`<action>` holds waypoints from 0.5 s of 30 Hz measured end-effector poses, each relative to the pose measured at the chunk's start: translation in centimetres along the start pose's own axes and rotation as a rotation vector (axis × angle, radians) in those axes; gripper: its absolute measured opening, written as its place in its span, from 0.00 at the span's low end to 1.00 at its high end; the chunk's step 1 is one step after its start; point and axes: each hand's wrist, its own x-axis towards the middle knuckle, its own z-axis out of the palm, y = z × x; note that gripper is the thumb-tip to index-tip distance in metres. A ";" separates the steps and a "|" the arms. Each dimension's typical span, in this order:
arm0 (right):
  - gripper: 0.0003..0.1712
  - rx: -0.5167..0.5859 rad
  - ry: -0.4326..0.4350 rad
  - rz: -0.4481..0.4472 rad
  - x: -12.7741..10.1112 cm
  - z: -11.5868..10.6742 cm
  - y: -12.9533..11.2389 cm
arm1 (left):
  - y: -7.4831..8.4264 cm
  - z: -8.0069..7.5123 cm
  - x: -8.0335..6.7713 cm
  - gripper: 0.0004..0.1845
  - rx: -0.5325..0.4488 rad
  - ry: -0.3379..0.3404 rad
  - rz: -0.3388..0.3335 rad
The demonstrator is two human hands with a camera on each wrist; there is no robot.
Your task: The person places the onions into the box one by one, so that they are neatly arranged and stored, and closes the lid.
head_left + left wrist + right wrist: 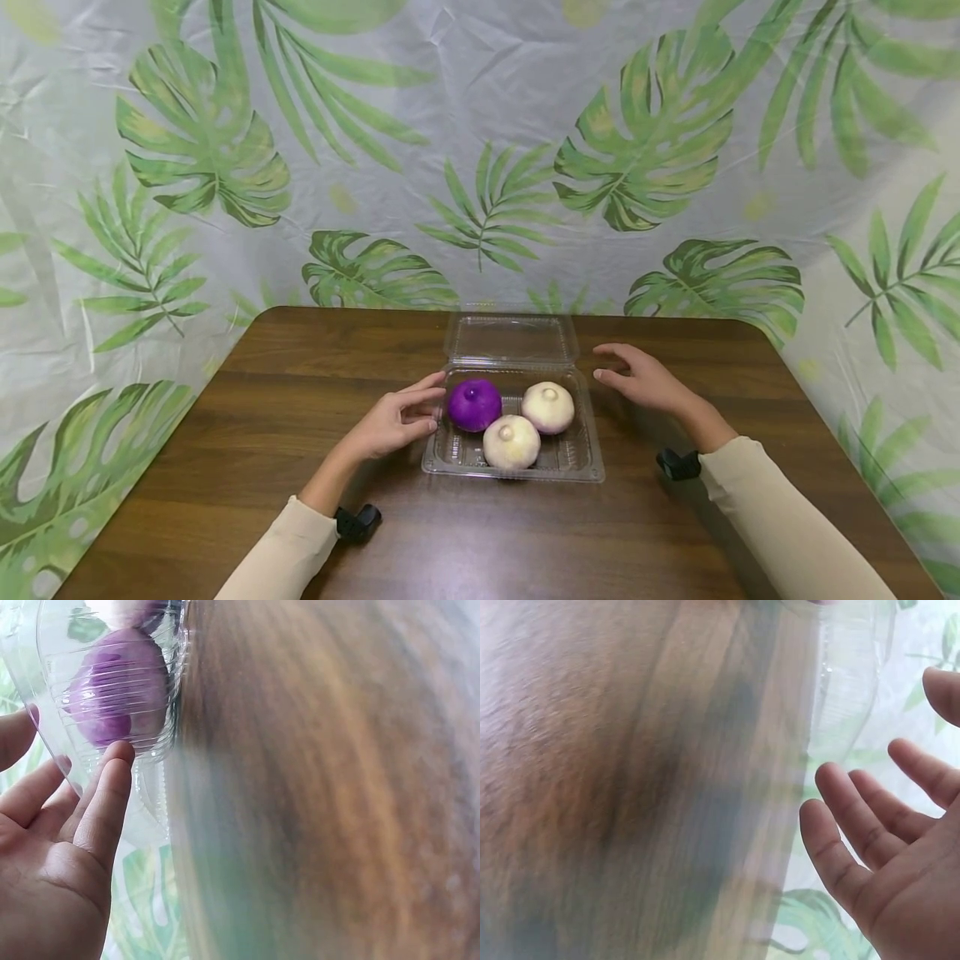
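Observation:
A clear plastic clamshell container (435,458) sits on the table with its lid (513,337) laid back, away from me. Inside are three round, turnip-like vegetables: a purple one (475,406) at the left, a whitish one (548,407) at the right and another whitish one (512,442) in front. My left hand (397,421) is at the container's left side, its loosely extended fingers at the rim; in the left wrist view the fingertips (120,754) appear to touch the plastic wall. My right hand (645,379) hovers right of the container, apart from it, fingers relaxed and holding nothing.
The dark wooden table (300,358) has rounded far corners. Behind it hangs a pale sheet (495,92) printed with green leaves. A black band device (358,523) is on my left wrist, and another black device (678,464) is on my right.

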 end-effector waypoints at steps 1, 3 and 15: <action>0.34 0.009 -0.003 0.000 0.2 0.0 -0.1 | 0.0 0.0 0.0 0.28 0.000 0.001 -0.001; 0.34 0.024 -0.009 -0.003 0.5 -0.1 -0.2 | 0.0 -0.1 0.0 0.28 0.003 0.003 -0.003; 0.31 0.066 -0.085 0.042 3.5 -1.6 -0.8 | 0.2 -0.3 0.1 0.28 0.006 0.004 -0.007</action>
